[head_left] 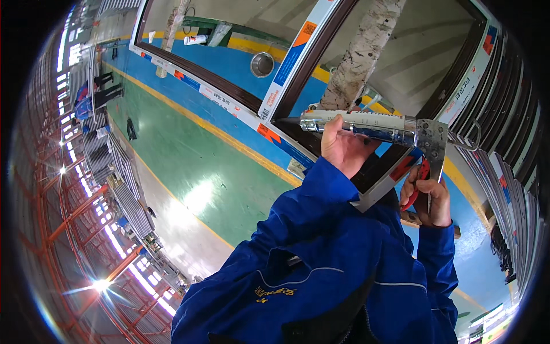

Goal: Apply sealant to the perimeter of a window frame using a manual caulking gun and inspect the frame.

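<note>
A caulking gun (381, 127) with a shiny barrel and a printed white tube lies crosswise in front of me. My left hand (345, 150) is closed round the barrel from below, its thumb resting on the near side. Around the red grip (423, 175), under the grey metal end bracket (432, 140), my right hand (432, 198) is wrapped; its fingers are partly hidden. The barrel's left end lies over the inner corner of a dark brown window frame (316, 56) covered in printed protective film. Whether the tip touches the frame, I cannot tell.
A paint-spattered beam (369, 49) runs under the frame. Beyond lie a round metal can (262, 65) and a white tube (195, 39). Stacked frame profiles (510, 143) crowd the right side. Across the green floor (189, 155), another person (84, 106) stands at the far left.
</note>
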Demonstrator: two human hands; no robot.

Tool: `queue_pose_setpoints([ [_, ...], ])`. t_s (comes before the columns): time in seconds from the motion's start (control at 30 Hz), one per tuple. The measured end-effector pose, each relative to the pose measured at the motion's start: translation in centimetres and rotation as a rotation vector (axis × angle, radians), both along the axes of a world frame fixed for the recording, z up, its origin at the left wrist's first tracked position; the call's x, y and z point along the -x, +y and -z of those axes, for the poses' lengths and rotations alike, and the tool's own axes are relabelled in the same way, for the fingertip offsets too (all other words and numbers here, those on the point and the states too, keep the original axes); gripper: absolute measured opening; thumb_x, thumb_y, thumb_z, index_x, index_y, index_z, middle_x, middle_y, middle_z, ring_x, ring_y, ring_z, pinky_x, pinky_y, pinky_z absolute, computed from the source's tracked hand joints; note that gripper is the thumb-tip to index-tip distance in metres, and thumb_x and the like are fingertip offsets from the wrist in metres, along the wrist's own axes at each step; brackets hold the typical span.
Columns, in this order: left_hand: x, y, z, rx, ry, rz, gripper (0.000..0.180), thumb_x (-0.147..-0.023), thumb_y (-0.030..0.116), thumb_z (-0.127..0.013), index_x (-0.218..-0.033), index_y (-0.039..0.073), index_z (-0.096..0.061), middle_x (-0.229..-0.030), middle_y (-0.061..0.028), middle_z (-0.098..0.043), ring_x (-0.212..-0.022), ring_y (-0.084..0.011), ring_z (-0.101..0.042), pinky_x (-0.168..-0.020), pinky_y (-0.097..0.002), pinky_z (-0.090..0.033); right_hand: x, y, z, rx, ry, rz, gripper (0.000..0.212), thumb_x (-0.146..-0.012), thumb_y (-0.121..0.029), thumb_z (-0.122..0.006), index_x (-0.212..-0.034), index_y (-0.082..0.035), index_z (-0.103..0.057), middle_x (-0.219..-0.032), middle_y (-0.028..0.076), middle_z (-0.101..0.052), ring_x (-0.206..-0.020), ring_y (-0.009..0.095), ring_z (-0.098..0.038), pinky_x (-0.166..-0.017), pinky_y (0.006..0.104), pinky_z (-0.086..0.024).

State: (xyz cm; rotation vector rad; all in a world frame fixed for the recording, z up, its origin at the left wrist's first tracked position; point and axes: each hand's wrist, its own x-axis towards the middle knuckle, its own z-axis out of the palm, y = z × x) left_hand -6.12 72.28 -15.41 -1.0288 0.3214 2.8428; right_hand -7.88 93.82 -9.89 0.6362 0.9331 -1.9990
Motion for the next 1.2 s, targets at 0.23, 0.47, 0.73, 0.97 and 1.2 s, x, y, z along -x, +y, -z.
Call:
queue_pose_setpoints([
  [0.23,-0.1,-0.4,0.3,-0.018,0.003,-0.02,0.059,-0.079,0.046,-0.067,-0.124,0.01,-0.052,-0.123,-0.0115,-0.057,-0.119,-0.0301,-0.05,-0.104,-0.0533,-0.033,-0.1,-0.6,-0.1,-0.048,0.044,-0.024,0.022,-0.074,-0.013,-0.051,-0.089,0.003,-0.05,-0.063,0.014,-0.053,-0.052,0.026,-0.055,-0.052,0.0355,-0.048],
  [0.47,-0.1,-0.4,0.0,-0.013,0.03,-0.016,0.061,-0.079,0.047,-0.066,-0.125,0.009,-0.052,-0.123,-0.0124,-0.056,-0.116,-0.0307,-0.051,-0.103,-0.0524,-0.034,-0.4,-0.9,-0.6,-0.113,0.052,-0.027,0.025,-0.073,-0.015,-0.053,-0.09,0.004,-0.051,-0.063,0.013,-0.052,-0.052,0.026,-0.054,-0.051,0.0351,-0.047],
  [0.73,0.0,-0.5,-0.5,-0.015,0.048,-0.025,0.063,-0.079,0.048,-0.065,-0.124,0.007,-0.051,-0.119,-0.0161,-0.057,-0.114,-0.0314,-0.053,-0.101,-0.0496,-0.039,-0.9,-1.3,-1.1,-0.152,0.12,-0.034,0.025,-0.073,-0.015,-0.053,-0.089,0.004,-0.05,-0.062,0.013,-0.051,-0.052,0.025,-0.054,-0.052,0.0338,-0.047],
  [0.97,-0.2,-0.6,-0.7,0.014,0.035,-0.013,0.058,-0.079,0.047,-0.065,-0.119,0.007,-0.053,-0.114,-0.0136,-0.06,-0.108,-0.0297,-0.056,-0.095,-0.047,-0.045,-1.4,-1.4,-1.9,-0.152,0.163,-0.032,0.025,-0.074,-0.015,-0.053,-0.09,0.004,-0.05,-0.063,0.012,-0.051,-0.052,0.024,-0.054,-0.053,0.0337,-0.047],
  [1.2,-0.1,-0.7,-1.1,-0.007,0.058,-0.007,0.054,-0.079,0.047,-0.065,-0.114,0.007,-0.056,-0.111,-0.0119,-0.061,-0.104,-0.0278,-0.058,-0.092,-0.0454,-0.047,-1.8,-1.4,-2.7,-0.191,0.194,-0.037,0.026,-0.074,-0.015,-0.054,-0.09,0.005,-0.05,-0.063,0.012,-0.051,-0.053,0.024,-0.054,-0.054,0.0329,-0.047],
])
